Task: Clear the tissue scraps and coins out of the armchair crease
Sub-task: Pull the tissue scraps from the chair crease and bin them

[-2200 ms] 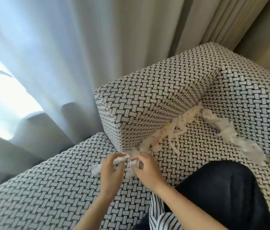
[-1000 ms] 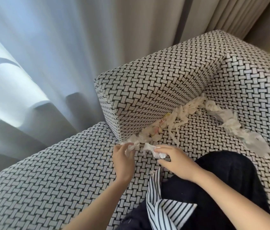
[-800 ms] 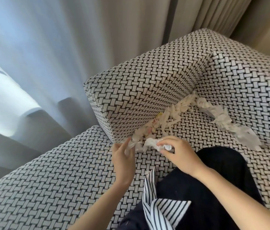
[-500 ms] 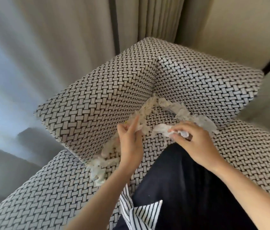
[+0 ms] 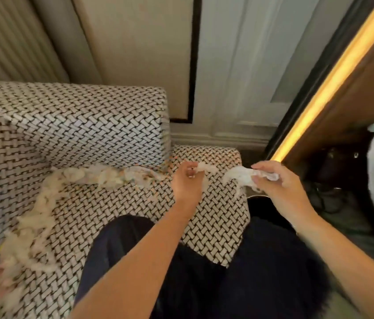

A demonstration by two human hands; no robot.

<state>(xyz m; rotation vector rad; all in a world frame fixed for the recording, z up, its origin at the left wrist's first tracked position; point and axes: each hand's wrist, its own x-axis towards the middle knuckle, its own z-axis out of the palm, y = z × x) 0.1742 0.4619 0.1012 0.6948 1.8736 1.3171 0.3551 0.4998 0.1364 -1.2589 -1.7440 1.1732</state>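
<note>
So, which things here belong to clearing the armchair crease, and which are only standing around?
Belongs to the job:
torn white tissue scraps in the crease
black-and-white woven armchair
small white tissue scrap, pinched by left hand
crumpled white tissue wad, gripped by right hand

Just there:
beige pleated curtain
white panelled door
glowing yellow light strip

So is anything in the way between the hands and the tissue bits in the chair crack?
Nothing visible. The tissue scraps lie open along the crease, with only bare seat cushion between them and the left hand. Both hands hold tissue, though: the left pinches a scrap, the right hand grips a wad.
</note>
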